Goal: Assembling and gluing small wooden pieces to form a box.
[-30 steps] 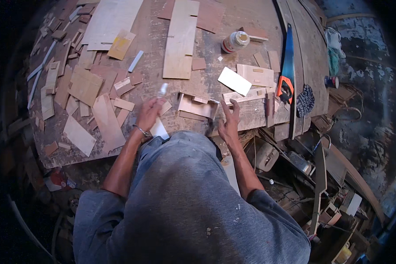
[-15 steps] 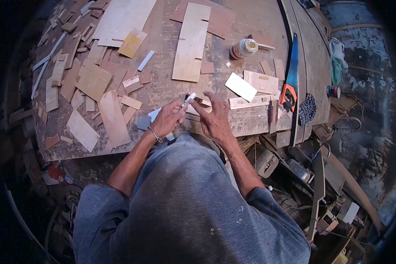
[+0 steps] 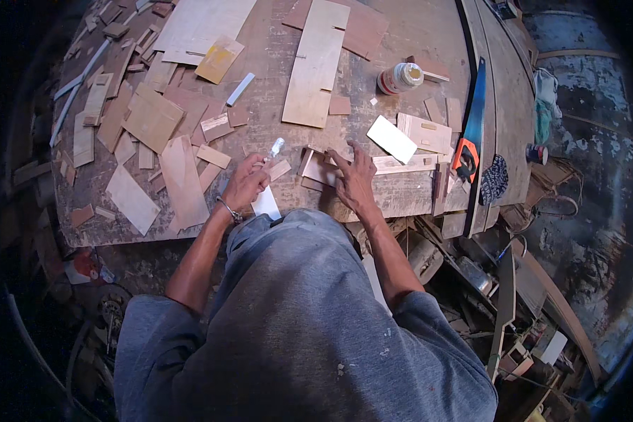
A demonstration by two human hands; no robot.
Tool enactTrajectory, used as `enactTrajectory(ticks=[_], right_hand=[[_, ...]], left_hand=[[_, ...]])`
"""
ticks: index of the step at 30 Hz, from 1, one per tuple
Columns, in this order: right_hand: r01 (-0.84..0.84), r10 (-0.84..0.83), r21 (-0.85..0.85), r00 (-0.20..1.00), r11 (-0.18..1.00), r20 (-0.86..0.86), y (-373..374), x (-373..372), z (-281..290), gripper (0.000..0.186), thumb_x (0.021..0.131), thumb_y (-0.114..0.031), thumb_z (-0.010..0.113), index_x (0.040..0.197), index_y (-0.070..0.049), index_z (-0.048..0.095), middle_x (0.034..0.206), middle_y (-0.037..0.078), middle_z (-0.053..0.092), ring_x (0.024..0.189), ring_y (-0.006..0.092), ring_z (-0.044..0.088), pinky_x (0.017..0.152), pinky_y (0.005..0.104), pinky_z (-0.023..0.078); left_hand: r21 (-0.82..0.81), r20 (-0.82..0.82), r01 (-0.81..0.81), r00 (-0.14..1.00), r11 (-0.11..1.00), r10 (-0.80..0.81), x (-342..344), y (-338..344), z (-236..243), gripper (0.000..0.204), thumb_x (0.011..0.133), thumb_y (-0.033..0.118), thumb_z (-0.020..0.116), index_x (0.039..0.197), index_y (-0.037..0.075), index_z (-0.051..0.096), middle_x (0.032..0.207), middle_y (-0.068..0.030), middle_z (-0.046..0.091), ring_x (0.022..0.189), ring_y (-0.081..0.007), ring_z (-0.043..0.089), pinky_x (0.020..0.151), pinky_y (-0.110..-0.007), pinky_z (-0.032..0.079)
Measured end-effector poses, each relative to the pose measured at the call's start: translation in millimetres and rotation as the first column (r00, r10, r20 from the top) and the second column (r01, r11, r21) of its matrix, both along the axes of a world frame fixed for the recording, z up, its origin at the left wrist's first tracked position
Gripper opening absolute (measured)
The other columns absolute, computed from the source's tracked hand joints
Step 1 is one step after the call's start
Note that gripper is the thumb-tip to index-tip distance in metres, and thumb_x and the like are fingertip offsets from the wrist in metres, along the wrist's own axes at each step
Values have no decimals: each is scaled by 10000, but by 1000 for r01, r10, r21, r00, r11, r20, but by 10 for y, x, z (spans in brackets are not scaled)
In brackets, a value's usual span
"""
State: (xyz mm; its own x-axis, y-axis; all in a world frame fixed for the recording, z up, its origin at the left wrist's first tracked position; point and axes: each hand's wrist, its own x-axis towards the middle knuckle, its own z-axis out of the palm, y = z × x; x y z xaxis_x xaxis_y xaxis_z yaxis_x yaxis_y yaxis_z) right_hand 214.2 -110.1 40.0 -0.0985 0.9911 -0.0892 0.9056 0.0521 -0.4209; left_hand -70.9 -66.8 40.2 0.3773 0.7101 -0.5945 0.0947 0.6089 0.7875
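Observation:
My left hand (image 3: 245,186) is closed around a small whitish, shiny tube (image 3: 277,147), whose end points away from me over the bench. Beneath that hand, a white strip (image 3: 266,203) lies at the bench's near edge, next to a short wood piece (image 3: 279,169). My right hand (image 3: 357,180) has its fingers apart over a small wooden frame (image 3: 315,167) with upright sides. Its fingertips reach the frame's right part; whether they press on it I cannot tell. A long wooden strip (image 3: 404,163) extends right from behind this hand.
Wood offcuts (image 3: 155,116) cover the bench's left side. A notched board (image 3: 316,63), a jar (image 3: 401,77) and a white rectangular piece (image 3: 392,139) lie beyond my hands. Farther right are a handsaw (image 3: 475,112) with an orange handle and a dark patterned cloth (image 3: 494,177).
My hands have drawn apart. The left has moved left with the tube; the right has left the tube and come over the wooden frame. The view has shifted slightly.

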Motion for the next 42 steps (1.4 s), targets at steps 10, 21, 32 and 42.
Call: enactTrajectory(ticks=[10, 21, 32, 42], right_hand=[[29, -29, -4, 992, 1000, 120, -43, 78, 5, 660, 751, -28, 599, 1373, -243, 549, 1483, 157, 336, 1356, 356, 331, 1015, 611, 270], [63, -64, 14, 971, 998, 231, -114, 139, -3, 650, 784, -51, 607, 1400, -243, 528, 1506, 174, 309, 1341, 388, 335, 1028, 616, 270], [-142, 149, 98, 986, 985, -75, 168, -464, 583, 769, 693, -9, 607, 1415, -255, 512, 1453, 216, 353, 1325, 393, 358, 1044, 530, 280], [-141, 160, 107, 966, 984, -202, -19, -401, 536, 686, 663, 12, 586, 1315, -201, 589, 1424, 215, 385, 1283, 394, 405, 1042, 525, 300]], left_hand=[[5, 26, -46, 999, 999, 46, 95, 41, 149, 222, 947, 164, 539, 1151, 75, 536, 684, 29, 508, 526, -29, 384, 414, -208, 259], [18, 11, -10, 1000, 1000, 10, 108, 92, 176, 210, 944, 167, 550, 1132, 76, 548, 708, 17, 526, 551, -40, 410, 441, -215, 299], [88, 51, 121, 991, 989, -125, 298, -18, 252, 155, 976, 159, 544, 1049, 22, 546, 707, 11, 521, 634, -68, 461, 561, -249, 374], [148, 9, 104, 994, 983, -106, 269, -176, 66, 169, 960, 151, 540, 1078, 30, 541, 705, 14, 527, 618, -65, 449, 552, -239, 357]])
